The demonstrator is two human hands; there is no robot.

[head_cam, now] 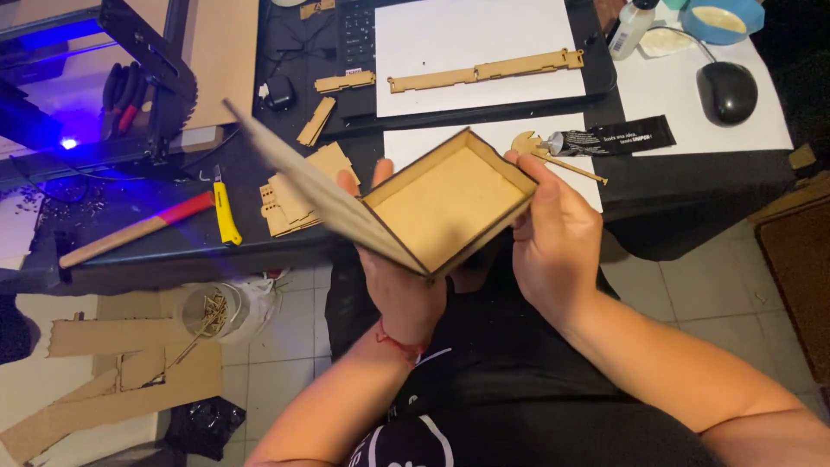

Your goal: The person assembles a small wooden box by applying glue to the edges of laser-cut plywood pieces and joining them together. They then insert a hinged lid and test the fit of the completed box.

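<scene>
Box [450, 203] of thin brown board sits between both hands over the lap, hinged lid [320, 186] open; left hand [398, 285] grasps it from beneath, fingers behind the lid; right hand [553, 238] clasps the far corner, thumb on rim; best keep grip light at corners, panels look thin.

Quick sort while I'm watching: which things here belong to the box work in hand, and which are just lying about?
In hand:
left hand under the wooden box
right hand on the box's right wall

Likely part of the work:
cut wooden pieces
long notched strip
black glue tube

Lying about:
hammer
yellow utility knife
computer mouse
keyboard
cardboard scraps on the floor
</scene>
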